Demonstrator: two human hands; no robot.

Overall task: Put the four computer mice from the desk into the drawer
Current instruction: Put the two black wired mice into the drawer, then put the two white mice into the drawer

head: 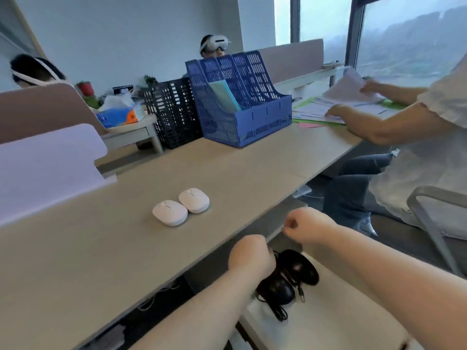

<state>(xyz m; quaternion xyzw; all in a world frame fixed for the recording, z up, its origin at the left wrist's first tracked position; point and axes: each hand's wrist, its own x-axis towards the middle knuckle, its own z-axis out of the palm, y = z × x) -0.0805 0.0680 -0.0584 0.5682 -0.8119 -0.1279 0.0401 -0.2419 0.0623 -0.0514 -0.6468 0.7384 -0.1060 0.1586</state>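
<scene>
Two white mice lie side by side on the beige desk (101, 248), the left white mouse (169, 212) touching the right white mouse (194, 200). Below the desk's front edge a white drawer (328, 311) stands pulled out. Two black wired mice lie inside it, one black mouse (302, 266) to the right and the other black mouse (279, 289) nearer me, with their cables tangled around them. My left hand (251, 256) hovers over the drawer with fingers curled and nothing visible in it. My right hand (307, 224) is curled loosely by the desk edge.
A blue file rack (242, 102) and a black mesh rack (174, 112) stand at the desk's back. A pale divider panel (48, 160) rises at the left. To the right a seated person sorts papers (336, 107), beside a grey chair frame (429, 223).
</scene>
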